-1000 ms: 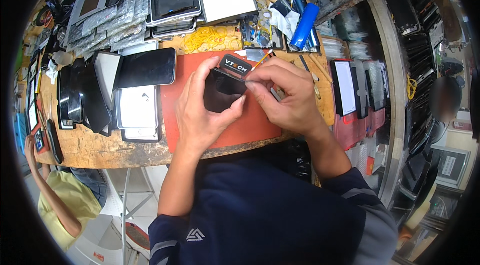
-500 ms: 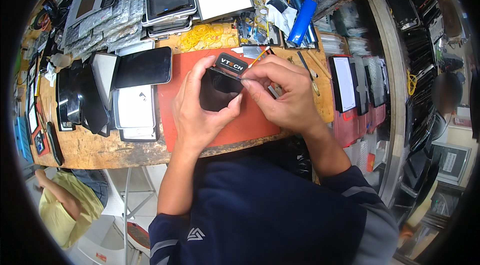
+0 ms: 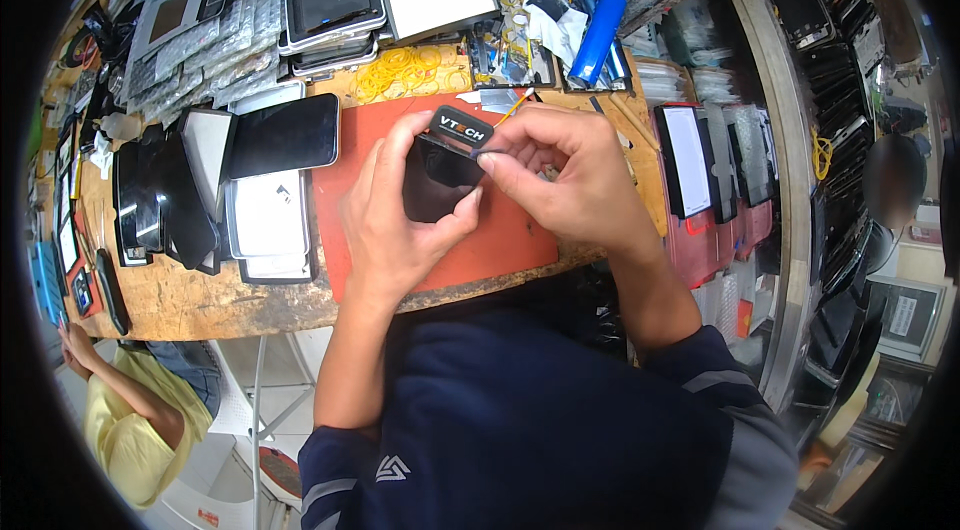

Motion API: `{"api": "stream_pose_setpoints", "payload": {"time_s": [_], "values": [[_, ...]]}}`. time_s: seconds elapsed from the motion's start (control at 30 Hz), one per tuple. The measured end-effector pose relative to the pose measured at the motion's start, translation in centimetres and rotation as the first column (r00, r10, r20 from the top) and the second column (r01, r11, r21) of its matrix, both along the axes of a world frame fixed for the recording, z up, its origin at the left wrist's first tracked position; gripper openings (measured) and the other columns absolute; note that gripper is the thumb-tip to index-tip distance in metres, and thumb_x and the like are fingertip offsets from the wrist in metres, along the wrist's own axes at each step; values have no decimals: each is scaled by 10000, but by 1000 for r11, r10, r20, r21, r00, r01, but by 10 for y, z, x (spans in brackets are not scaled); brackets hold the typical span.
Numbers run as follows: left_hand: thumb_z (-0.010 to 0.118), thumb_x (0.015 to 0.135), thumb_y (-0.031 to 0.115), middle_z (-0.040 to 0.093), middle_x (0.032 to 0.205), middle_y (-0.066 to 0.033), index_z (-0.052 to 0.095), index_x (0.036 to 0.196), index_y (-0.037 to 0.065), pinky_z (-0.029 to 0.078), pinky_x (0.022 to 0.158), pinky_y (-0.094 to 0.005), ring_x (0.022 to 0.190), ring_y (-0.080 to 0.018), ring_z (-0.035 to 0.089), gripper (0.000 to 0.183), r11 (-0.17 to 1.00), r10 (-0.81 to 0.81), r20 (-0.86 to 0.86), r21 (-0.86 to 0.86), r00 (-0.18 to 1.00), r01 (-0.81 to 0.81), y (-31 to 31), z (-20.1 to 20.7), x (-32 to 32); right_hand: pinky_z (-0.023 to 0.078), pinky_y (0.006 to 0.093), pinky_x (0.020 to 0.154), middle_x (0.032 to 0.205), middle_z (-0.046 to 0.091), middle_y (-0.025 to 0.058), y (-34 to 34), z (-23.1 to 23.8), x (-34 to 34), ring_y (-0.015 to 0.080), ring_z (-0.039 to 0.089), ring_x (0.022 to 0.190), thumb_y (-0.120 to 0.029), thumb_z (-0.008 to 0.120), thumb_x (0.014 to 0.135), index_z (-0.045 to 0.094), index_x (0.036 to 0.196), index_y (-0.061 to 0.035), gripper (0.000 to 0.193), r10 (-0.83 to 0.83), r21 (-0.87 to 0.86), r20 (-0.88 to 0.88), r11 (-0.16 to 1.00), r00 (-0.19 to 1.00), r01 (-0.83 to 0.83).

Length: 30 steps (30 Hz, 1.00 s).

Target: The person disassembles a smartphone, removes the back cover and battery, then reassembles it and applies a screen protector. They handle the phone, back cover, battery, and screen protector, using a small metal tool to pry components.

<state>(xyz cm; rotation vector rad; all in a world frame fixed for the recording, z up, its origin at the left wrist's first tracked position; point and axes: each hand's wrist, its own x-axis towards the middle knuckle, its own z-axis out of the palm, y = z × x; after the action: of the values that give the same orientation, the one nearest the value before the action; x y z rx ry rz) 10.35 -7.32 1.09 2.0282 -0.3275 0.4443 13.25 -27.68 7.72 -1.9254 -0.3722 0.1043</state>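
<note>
Above an orange-red mat [image 3: 500, 265], my left hand [image 3: 380, 220] grips a dark, glossy, phone-like slab [image 3: 432, 192] by its sides, thumb on one side and fingers on the other. Against the slab's far end is a small black rounded piece [image 3: 462, 128] with pale lettering; whether it is part of the slab I cannot tell. My right hand [image 3: 575, 175] has thumb and forefinger pinched together at the slab's upper right edge. Anything between those fingertips is too small or hidden to make out. Beyond them lies a thin yellow stick [image 3: 517, 106].
Tablets and screens [image 3: 285, 135] lie left of the mat. Bubble-wrapped panels [image 3: 200, 40] are stacked behind. Yellow rubber bands [image 3: 405, 72] and a blue roll [image 3: 600, 38] sit at the back. Shelves of dark panels [image 3: 835, 110] line the right; another person's yellow shirt [image 3: 140, 420] shows lower left.
My right hand's pinch has shifted slightly left along the slab's edge, its fingers more curled. The left hand holds nearly still. The other person's arms have moved up toward the bench.
</note>
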Motion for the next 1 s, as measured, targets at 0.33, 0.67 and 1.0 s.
{"api": "stream_pose_setpoints", "payload": {"time_s": [0.33,0.67,1.0], "values": [[948,724,146,734,1307,-173,604,1464,34,611,966,-420,1146,-330,761,824,996,43,-62,-82,997,-48,-3,-4,-2,586,239,707,966,748,63,11,-32,-25,88,729,835,50,730,1005,737,1093,64,90,-144,230,-88,960,986,161],[944,738,127,744,1250,-167,574,1457,20,606,954,-409,1112,-319,764,815,996,76,2,-43,997,-76,0,-3,-2,603,238,719,972,770,70,22,-31,-24,97,746,823,82,692,1031,709,1127,84,98,-130,242,-108,958,986,153],[956,740,134,744,1244,-159,564,1464,23,604,955,-408,1103,-306,762,830,996,70,21,-55,997,-68,1,-5,-1,582,225,649,807,758,29,18,-12,-7,41,704,710,-8,749,985,762,1002,47,59,-82,155,-160,982,984,107]]}}
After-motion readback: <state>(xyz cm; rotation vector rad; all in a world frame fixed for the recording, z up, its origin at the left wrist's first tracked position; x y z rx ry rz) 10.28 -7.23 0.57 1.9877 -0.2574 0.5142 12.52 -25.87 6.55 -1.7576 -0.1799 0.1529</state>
